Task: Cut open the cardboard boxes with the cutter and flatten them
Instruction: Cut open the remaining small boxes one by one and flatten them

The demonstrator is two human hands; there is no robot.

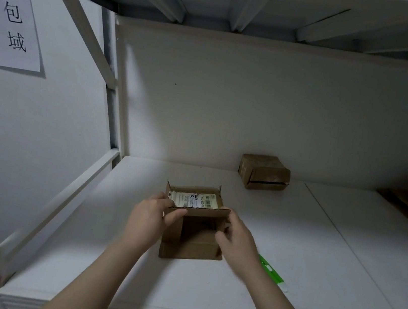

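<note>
"White shelf board (319, 264) under a metal rack. What stands on it?"

"A small brown cardboard box with a white shipping label (191, 247), near the middle, its open side towards me. My left hand (151, 215) grips its left wall, with the thumb curled over the front flap. My right hand (238, 236) is curled round the right wall, its thumb at the opening."

"And the cutter?"

"The green plastic cutter (271, 270) lies flat on the board just beside my right wrist, partly hidden by it."

"Anything behind?"

"A second brown cardboard box (263, 172) sits against the back wall, well apart from the first. A white paper sign (9, 16) with black characters hangs at the left."
</note>
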